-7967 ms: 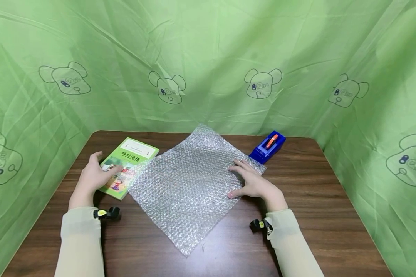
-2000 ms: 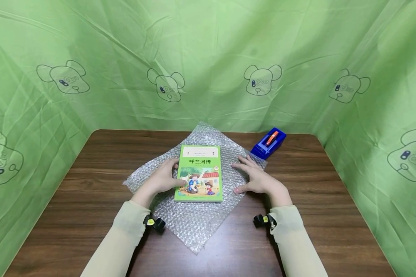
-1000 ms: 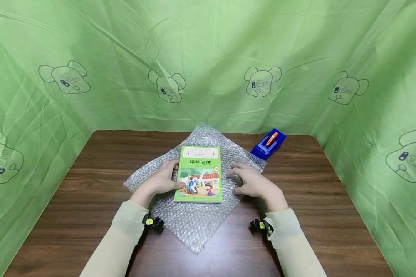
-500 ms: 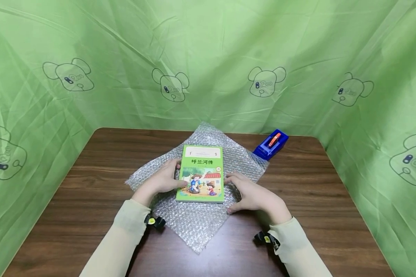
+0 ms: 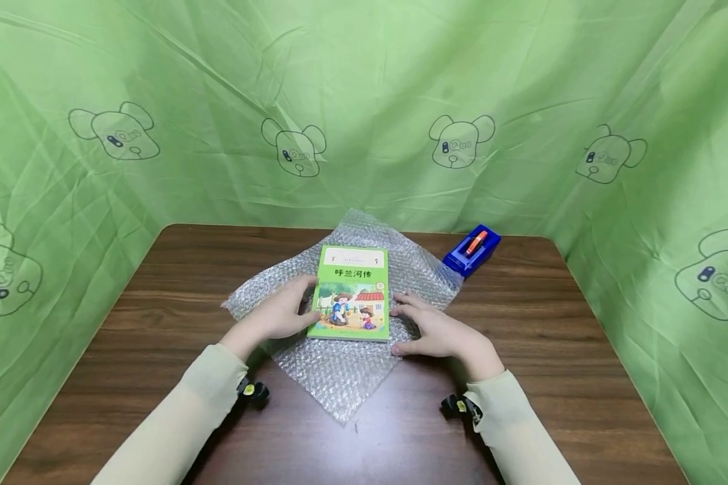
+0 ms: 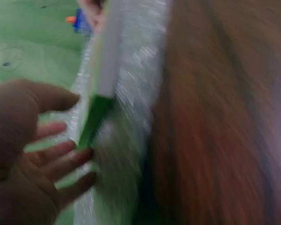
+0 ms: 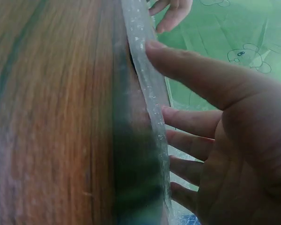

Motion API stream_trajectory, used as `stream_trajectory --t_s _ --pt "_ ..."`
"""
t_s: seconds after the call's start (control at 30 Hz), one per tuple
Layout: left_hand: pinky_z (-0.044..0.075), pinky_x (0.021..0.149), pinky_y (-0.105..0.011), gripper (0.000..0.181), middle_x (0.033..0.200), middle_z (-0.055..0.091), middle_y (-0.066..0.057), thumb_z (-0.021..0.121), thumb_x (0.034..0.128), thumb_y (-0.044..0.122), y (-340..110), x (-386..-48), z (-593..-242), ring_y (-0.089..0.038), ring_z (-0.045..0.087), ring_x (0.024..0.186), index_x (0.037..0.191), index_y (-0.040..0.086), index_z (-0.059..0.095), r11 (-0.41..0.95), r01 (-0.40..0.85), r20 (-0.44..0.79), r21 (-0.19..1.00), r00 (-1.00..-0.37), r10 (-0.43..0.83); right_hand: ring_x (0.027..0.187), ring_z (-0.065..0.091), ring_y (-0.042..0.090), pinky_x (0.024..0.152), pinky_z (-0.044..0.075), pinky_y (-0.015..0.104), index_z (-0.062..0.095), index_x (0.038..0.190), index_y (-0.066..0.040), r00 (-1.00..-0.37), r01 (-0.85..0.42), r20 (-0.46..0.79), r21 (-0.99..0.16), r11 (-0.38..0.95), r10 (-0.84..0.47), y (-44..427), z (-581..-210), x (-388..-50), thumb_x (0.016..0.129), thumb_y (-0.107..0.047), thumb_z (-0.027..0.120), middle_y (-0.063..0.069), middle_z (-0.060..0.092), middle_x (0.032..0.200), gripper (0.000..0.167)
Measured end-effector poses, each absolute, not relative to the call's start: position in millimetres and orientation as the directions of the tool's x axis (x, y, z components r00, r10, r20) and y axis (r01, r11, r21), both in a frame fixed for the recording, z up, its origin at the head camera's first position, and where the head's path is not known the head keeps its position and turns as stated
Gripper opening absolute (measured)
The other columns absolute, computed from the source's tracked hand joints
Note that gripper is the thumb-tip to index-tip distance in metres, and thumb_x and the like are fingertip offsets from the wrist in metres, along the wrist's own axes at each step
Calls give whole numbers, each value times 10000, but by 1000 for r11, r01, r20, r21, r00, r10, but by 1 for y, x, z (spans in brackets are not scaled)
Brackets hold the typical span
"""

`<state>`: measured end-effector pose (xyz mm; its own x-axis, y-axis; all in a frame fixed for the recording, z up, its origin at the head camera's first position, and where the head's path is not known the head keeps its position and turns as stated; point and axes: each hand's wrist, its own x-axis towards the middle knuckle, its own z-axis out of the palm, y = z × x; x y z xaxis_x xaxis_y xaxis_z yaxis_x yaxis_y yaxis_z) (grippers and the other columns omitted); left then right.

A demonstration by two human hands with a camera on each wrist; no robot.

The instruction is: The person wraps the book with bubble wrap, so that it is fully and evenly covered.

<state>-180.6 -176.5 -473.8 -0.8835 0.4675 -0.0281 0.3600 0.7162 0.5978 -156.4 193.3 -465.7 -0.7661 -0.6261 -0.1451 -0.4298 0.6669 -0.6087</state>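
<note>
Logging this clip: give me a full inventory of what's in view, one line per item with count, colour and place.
book: one, green with an illustrated cover, face up on the wrap
bubble wrap: one sheet, clear silvery, under the book
blue dispenser: one, blue with an orange piece on top, by the wrap's right corner
table: one, dark brown wood, beneath everything
curtain: green, behind and to both sides
printed heads: six in the head view, dark outlines, on the curtain
wrist devices: two, black and yellow, one per wrist
sleeves: two, pale, on the forearms
left hand: one, bare, at the book's left edge
right hand: one, bare, by the book's right edge
</note>
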Motion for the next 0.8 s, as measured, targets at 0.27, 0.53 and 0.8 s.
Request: stream_trajectory --t_s 0.27,0.53,0.8 --pt "470 1174 -616 632 1550 532 -120 891 873 253 -201 -162 -471 -351 544 1414 1454 152 663 559 629 47 540 -686 726 1659 99 479 1303 162 703 505 1619 -15 -743 -457 -220 -522 720 -632 193 -455 -154 785 -529 976 195 237 1791 1087" --pt "428 1204 -617 846 1612 494 -42 971 767 368 -208 -145 -469 -322 447 1500 1524 211 627 541 677 -8 499 -620 784 1633 117 543 1296 165 712 694 1423 -38 -741 -473 -203 -520 712 -640 188 -455 -145 799 -319 989 233 283 1764 746" --pt "414 1208 -633 1074 1674 407 -55 1035 666 423 -204 -139 -469 -354 390 1534 1600 235 540 570 670 -42 476 -630 776 1504 445 461 1239 373 655 730 1039 -188 -751 -528 -126 -477 703 -649 179 -452 -137 795 -282 994 225 505 1603 372"
